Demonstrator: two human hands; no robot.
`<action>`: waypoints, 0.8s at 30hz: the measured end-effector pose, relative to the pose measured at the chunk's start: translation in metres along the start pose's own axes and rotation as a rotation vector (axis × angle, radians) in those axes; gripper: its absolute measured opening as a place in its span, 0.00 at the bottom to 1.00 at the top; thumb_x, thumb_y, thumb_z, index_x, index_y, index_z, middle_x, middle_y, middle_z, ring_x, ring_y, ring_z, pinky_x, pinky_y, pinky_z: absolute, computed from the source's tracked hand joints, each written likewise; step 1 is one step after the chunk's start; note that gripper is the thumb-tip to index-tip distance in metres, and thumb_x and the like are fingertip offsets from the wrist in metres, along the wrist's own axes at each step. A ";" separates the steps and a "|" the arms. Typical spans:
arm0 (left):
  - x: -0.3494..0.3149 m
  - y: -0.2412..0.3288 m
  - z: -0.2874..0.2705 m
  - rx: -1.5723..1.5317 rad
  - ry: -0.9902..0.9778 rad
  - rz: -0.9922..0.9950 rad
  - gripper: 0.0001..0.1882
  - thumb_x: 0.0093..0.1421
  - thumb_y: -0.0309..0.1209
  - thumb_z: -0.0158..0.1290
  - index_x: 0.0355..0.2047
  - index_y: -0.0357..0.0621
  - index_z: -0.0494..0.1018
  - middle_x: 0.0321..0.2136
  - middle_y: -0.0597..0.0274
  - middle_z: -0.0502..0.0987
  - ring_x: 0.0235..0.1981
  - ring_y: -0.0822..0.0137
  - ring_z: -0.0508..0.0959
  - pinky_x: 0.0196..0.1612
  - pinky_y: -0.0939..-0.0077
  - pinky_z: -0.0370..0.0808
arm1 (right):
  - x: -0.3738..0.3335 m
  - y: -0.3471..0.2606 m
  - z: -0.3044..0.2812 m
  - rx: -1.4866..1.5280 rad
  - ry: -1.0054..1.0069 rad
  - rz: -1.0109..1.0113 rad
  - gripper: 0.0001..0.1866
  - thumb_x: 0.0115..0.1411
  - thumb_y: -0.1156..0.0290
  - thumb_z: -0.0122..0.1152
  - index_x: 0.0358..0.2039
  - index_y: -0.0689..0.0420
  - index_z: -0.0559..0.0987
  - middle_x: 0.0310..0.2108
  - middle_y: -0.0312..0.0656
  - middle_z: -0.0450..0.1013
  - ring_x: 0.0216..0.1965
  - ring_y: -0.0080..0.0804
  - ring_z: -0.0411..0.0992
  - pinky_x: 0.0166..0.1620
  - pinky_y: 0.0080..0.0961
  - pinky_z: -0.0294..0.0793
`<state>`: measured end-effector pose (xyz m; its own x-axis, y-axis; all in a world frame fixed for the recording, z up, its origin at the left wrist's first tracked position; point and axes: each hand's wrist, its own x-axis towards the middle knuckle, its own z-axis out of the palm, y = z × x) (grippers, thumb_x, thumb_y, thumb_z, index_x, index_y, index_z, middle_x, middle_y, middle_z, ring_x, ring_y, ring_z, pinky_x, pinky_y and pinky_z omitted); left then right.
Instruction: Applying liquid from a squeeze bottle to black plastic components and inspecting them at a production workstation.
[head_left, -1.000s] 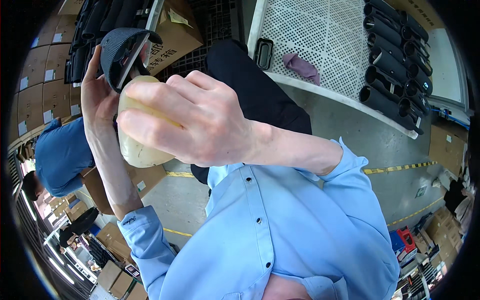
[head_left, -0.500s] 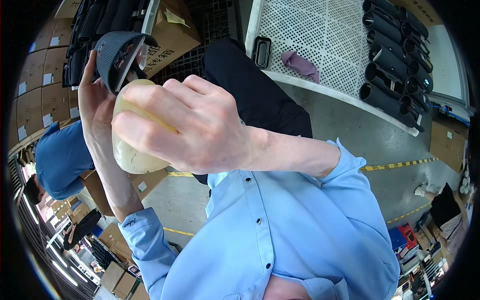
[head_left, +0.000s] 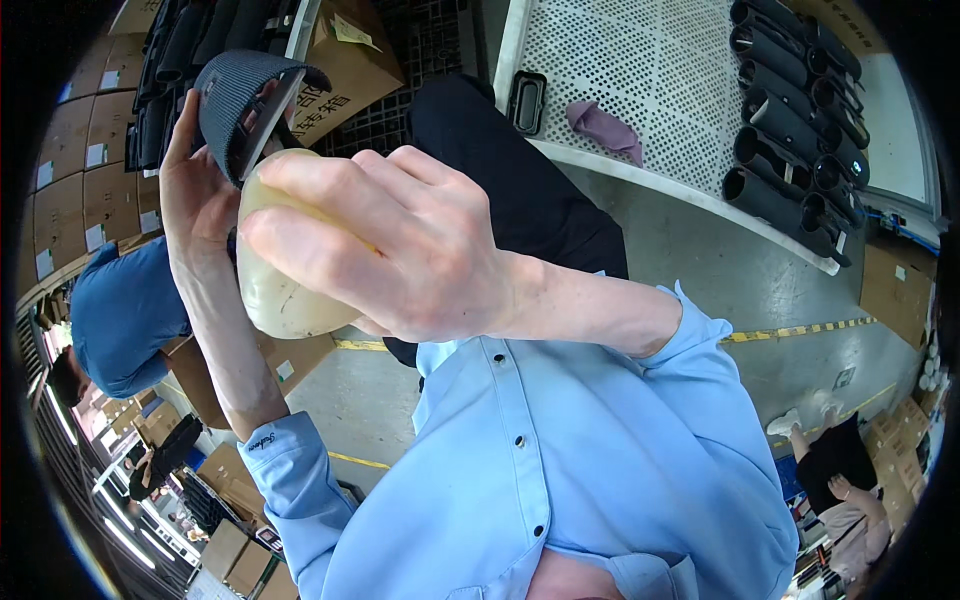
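My right hand [head_left: 400, 250] grips a smooth cream rounded form [head_left: 280, 300] from the front, fingers wrapped over its top. My left hand [head_left: 195, 190] is raised beside it and holds a grey knitted cap with a dark brim [head_left: 240, 105], which touches the top of the cream form. Both arms wear light blue shirt sleeves. Most of the form is hidden behind my right hand.
A white perforated table [head_left: 650, 90] at the top right carries black tubes [head_left: 800, 140], a purple cloth [head_left: 605, 128] and a small black part [head_left: 527, 100]. Cardboard boxes [head_left: 70, 170] are stacked at left. A person in blue [head_left: 120, 315] bends at left; another person [head_left: 840, 470] is at lower right.
My right hand and the cream form have shifted slightly up and left, closer under the cap. My left hand keeps holding the cap in nearly the same place.
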<state>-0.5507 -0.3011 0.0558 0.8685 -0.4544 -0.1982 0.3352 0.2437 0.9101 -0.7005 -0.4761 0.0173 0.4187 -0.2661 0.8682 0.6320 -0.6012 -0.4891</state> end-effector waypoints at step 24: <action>0.013 0.025 0.030 -0.127 0.266 -0.203 0.23 0.63 0.40 0.64 0.45 0.29 0.77 0.36 0.52 0.84 0.30 0.62 0.85 0.35 0.74 0.85 | 0.012 0.027 -0.046 0.385 -0.008 0.237 0.36 0.54 0.78 0.69 0.61 0.55 0.61 0.54 0.54 0.72 0.51 0.50 0.77 0.56 0.41 0.78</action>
<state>-0.5424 -0.3266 0.0869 0.8385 -0.2697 -0.4734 0.5390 0.2835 0.7932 -0.7080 -0.5300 0.0187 0.5852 -0.3561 0.7285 0.7140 -0.1996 -0.6711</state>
